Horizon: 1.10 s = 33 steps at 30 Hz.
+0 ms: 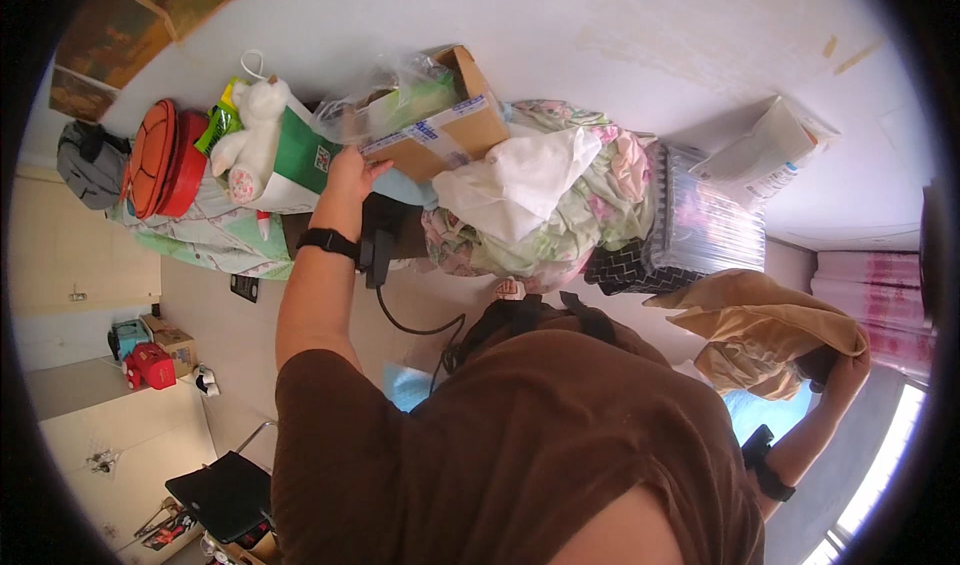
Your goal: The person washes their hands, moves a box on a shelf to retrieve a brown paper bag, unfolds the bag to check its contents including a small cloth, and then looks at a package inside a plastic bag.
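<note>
In the head view, the left hand (350,173) was at the near left corner of the open cardboard box (478,132), its thumb spread away from the fingers; whether it had a firm hold of the box could not be told, since the fingertips were partly lost against the cardboard and the clear plastic (365,110). The box lay up and to the right of that hand, tilted, its taped side rising toward the right. The left hand was much the nearer one to it.

The right hand (850,363), well apart on the far right, was closed on the tan cloth (765,310), though folds hid most of its fingers. The cloth stretched leftward from that grip, its long way roughly sideways. A white cloth (525,180) lay just right of the box, and a green bag (300,150) stood left of it.
</note>
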{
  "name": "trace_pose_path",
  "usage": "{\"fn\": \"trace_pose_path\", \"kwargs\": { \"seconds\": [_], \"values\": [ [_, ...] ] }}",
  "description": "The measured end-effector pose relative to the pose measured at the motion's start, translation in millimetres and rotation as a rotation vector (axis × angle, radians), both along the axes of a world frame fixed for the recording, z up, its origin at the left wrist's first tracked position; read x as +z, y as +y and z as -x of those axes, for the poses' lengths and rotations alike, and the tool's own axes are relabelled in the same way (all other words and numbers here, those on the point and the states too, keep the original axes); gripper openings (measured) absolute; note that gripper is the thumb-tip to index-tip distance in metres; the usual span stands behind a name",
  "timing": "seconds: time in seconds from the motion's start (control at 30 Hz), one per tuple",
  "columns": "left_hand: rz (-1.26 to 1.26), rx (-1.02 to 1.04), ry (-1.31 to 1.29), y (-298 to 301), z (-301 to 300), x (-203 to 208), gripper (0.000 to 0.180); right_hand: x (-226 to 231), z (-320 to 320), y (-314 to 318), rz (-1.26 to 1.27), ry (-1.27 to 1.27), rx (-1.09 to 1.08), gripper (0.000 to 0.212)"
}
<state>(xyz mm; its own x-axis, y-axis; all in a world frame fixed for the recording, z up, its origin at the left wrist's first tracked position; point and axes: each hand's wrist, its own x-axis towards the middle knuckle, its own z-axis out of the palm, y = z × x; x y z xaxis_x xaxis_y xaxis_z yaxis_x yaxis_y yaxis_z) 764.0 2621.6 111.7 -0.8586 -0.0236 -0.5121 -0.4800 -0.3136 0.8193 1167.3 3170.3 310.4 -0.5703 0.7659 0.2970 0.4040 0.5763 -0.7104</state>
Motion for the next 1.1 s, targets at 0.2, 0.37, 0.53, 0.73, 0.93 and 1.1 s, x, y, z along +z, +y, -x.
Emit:
{"fn": "trace_pose_path", "kwargs": {
  "seconds": [0.2,0.37,0.53,0.73,0.93,1.1],
  "values": [
    [0.077,-0.048,0.239,8.8,14.7,30.9,0.04,9.4,-2.8,-10.2,-0.085,-0.061,0.018,0.019],
    [-0.079,-0.053,0.107,4.8,30.0,-6.6,0.053,10.0,1.5,-29.3,-0.005,0.001,-0.049,0.019],
    [-0.131,0.351,0.092,22.6,0.4,-1.6,0.062,12.2,-1.0,-29.8,-0.049,-0.014,-0.1,0.013],
    [-0.143,0.343,0.104,54.2,-15.7,-9.1,0.052,20.1,-23.6,-18.8,-0.007,0.019,-0.208,0.012],
    [0.048,0.414,0.033,75.6,-21.0,12.4,0.047,18.6,-48.6,1.9,0.0,0.024,-0.207,0.013],
    [0.512,0.416,0.227,61.3,-5.3,28.1,0.036,15.0,-32.1,15.5,-0.006,-0.033,-0.118,0.014]
  ]
}}
